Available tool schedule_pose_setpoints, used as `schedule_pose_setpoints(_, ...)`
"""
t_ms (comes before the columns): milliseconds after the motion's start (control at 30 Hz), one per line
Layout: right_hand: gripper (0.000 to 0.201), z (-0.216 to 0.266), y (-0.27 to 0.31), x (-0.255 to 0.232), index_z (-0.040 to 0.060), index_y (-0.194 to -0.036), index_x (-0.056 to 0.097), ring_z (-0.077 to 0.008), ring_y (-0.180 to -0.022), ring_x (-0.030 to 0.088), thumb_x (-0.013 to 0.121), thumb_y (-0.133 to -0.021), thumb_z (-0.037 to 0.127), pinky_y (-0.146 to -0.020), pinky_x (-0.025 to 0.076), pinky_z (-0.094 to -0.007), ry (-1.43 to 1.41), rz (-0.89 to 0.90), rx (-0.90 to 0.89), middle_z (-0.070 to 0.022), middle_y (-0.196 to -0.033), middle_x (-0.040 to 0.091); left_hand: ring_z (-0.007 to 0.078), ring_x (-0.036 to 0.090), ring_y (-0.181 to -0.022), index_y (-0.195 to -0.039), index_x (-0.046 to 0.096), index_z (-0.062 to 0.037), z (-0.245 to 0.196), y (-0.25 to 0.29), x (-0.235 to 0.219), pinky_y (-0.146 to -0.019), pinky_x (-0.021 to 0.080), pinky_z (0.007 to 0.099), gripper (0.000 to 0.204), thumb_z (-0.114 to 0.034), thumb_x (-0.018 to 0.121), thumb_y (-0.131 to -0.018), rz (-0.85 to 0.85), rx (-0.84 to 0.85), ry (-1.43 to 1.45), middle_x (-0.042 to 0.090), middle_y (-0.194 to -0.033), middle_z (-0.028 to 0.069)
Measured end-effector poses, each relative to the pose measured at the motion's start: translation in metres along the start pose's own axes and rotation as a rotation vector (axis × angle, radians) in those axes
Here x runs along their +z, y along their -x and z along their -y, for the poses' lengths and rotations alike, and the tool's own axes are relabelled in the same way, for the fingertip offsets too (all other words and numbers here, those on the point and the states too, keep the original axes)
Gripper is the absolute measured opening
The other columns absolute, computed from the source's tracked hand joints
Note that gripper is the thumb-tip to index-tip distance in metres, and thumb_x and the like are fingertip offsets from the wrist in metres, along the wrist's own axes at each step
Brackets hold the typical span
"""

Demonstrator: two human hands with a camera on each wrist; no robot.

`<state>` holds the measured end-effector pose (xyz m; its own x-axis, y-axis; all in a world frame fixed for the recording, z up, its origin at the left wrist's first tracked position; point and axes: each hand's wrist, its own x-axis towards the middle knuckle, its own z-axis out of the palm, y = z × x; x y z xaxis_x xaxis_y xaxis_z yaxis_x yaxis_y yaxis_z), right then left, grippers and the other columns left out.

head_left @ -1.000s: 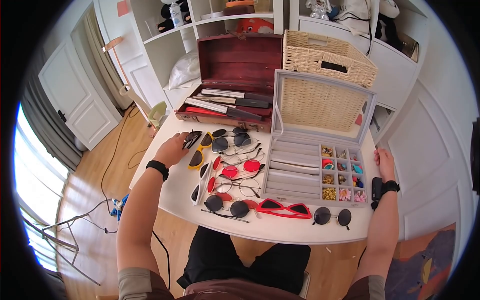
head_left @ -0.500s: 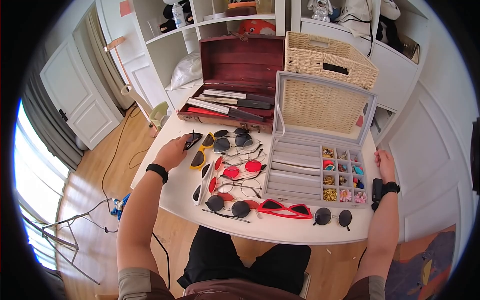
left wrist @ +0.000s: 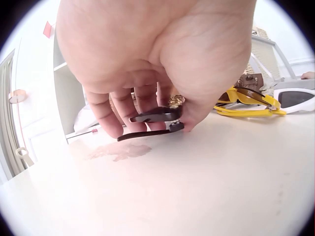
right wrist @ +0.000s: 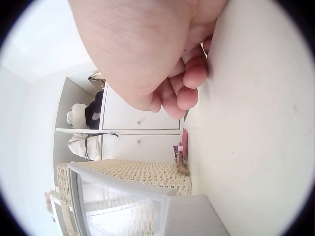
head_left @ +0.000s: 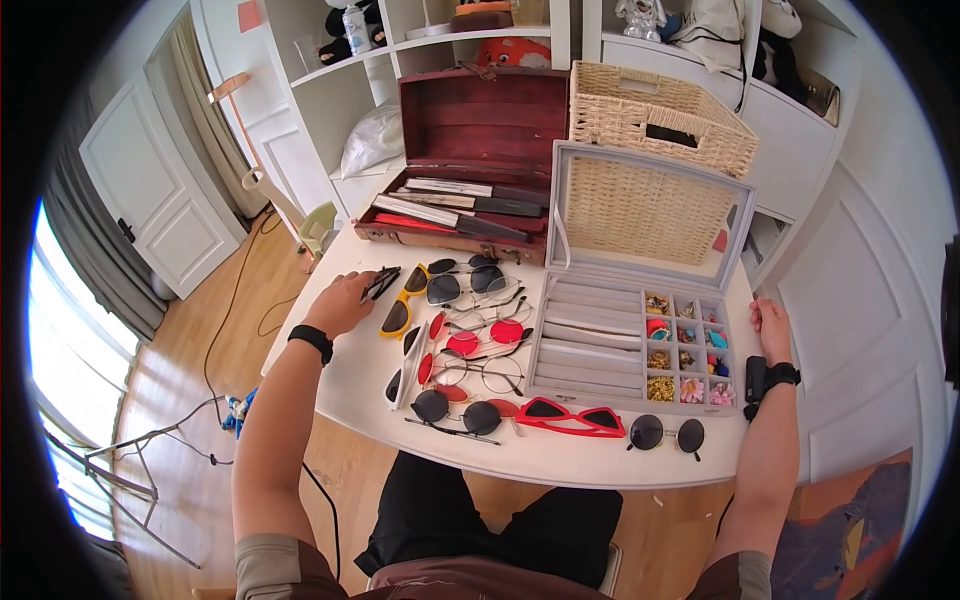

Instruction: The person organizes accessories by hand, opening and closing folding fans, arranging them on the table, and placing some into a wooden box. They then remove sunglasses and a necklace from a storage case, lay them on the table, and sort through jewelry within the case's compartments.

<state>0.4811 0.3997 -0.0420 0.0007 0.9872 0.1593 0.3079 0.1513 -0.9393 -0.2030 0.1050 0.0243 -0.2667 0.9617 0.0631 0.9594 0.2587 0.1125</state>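
Observation:
At the table's left side, my left hand (head_left: 342, 303) grips a pair of black sunglasses (head_left: 381, 283) between thumb and fingers. In the left wrist view, its dark temples (left wrist: 152, 116) stick out below the palm, close over the tabletop. Yellow-framed sunglasses (head_left: 404, 302) lie just right of that hand, with white-framed sunglasses (head_left: 407, 368) nearer the body. My right hand (head_left: 770, 327) rests on the table's right edge with loosely curled fingers, holding nothing. Beside it stands a grey jewellery box (head_left: 590, 392), lid raised, with several small trinkets in its compartments.
Several more glasses, including red cat-eye sunglasses (head_left: 568, 418) and round dark sunglasses (head_left: 665, 435), cover the middle and front of the table (head_left: 350, 400). Behind stand an open dark red case (head_left: 480, 120) with folded fans and a woven basket (head_left: 660, 110).
The black sunglasses have turned in my left hand's grip, so less of their lenses shows, and that hand has shifted slightly. My right hand has stayed put.

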Motion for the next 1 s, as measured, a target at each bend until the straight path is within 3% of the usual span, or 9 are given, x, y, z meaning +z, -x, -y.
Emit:
schedule_pose_setpoints(100,0.032,0.001,0.001,0.001,0.0041,-0.086,0.067,-0.0057,-0.061,0.046,0.055,-0.103,0.028,-0.059,0.037,-0.0222,-0.015,-0.008,0.004,0.0032,-0.068,0.054,0.0352,0.059,-0.117,-0.137,0.055,-0.0090,0.000,0.002,0.001,-0.099,0.050,0.0441,0.052,-0.015,0.066,-0.086,0.007,-0.001,-0.010,0.063,-0.119,0.0161)
schedule_pose_setpoints(167,0.032,0.001,0.001,0.001,0.0041,-0.086,0.067,-0.0057,-0.061,0.046,0.055,-0.103,0.028,-0.059,0.037,-0.0221,-0.022,-0.009,0.006,0.0032,-0.068,0.054,0.0349,0.058,-0.117,-0.134,0.057,-0.0090,-0.002,0.004,0.002,-0.099,0.050,0.0440,0.050,-0.017,0.067,-0.086,-0.148,0.064,-0.021,0.062,-0.119,0.0155)
schedule_pose_setpoints(300,0.031,0.001,0.001,0.000,0.0040,-0.087,0.068,-0.0058,-0.061,0.046,0.055,-0.102,0.028,-0.059,0.037,-0.0223,-0.018,-0.005,0.007,0.0031,-0.068,0.055,0.0330,0.059,-0.116,-0.130,0.059,-0.0083,-0.028,-0.001,-0.008,-0.098,0.050,0.0420,0.046,-0.022,0.069,-0.087,-0.257,0.128,0.052,0.064,-0.116,0.0135)
schedule_pose_setpoints(367,0.032,0.000,0.000,0.001,0.0040,-0.087,0.068,-0.0059,-0.061,0.046,0.055,-0.102,0.028,-0.059,0.037,-0.0223,-0.018,0.000,0.001,0.0031,-0.068,0.055,0.0318,0.063,-0.112,-0.127,0.061,-0.0072,-0.049,0.002,-0.016,-0.093,0.052,0.0418,0.046,-0.028,0.071,-0.087,-0.086,0.138,0.089,0.066,-0.113,0.0123)
schedule_pose_setpoints(400,0.032,0.000,0.000,0.001,0.0039,-0.087,0.068,-0.0059,-0.061,0.046,0.055,-0.102,0.028,-0.059,0.037,-0.0224,-0.019,-0.002,0.004,0.0030,-0.068,0.055,0.0318,0.063,-0.112,-0.127,0.061,-0.0072,-0.059,0.003,-0.018,-0.093,0.052,0.0418,0.046,-0.028,0.071,-0.087,-0.087,0.136,0.088,0.066,-0.113,0.0123)
schedule_pose_setpoints(467,0.032,0.000,-0.001,0.000,0.0038,-0.087,0.068,-0.0060,-0.061,0.046,0.055,-0.102,0.029,-0.059,0.037,-0.0224,-0.019,-0.008,0.006,0.0030,-0.068,0.055,0.0313,0.066,-0.105,-0.125,0.062,-0.0060,-0.075,0.007,-0.020,-0.087,0.054,0.0427,0.046,-0.033,0.071,-0.088,0.034,0.027,0.030,0.067,-0.112,0.0120)
schedule_pose_setpoints(500,0.032,0.000,0.000,-0.001,0.0036,-0.087,0.068,-0.0060,-0.061,0.046,0.055,-0.103,0.029,-0.059,0.037,-0.0225,-0.017,-0.010,0.005,0.0029,-0.068,0.055,0.0339,0.068,-0.098,-0.127,0.061,-0.0044,-0.076,0.009,-0.020,-0.086,0.054,0.0424,0.049,-0.031,0.072,-0.088,0.034,0.064,0.010,0.068,-0.117,0.0167)
schedule_pose_setpoints(633,0.033,0.000,0.001,0.000,0.0033,-0.087,0.068,-0.0060,-0.061,0.046,0.055,-0.103,0.029,-0.059,0.037,-0.0226,0.003,-0.010,0.013,0.0029,-0.068,0.055,0.0350,0.067,-0.099,-0.129,0.060,-0.0046,-0.058,0.006,-0.010,-0.086,0.054,0.0430,0.051,-0.029,0.073,-0.086,0.005,0.112,0.020,0.068,-0.115,0.0169)
schedule_pose_setpoints(1000,0.032,-0.003,-0.002,0.000,0.0036,-0.086,0.067,-0.0062,-0.061,0.046,0.055,-0.103,0.028,-0.059,0.037,-0.0227,-0.017,-0.006,0.002,0.0031,-0.068,0.055,0.0361,0.063,-0.108,-0.126,0.059,-0.0015,-0.047,0.017,-0.007,-0.094,0.051,0.0455,0.049,-0.022,0.070,-0.084,0.044,0.006,-0.022,0.063,-0.120,0.0176)
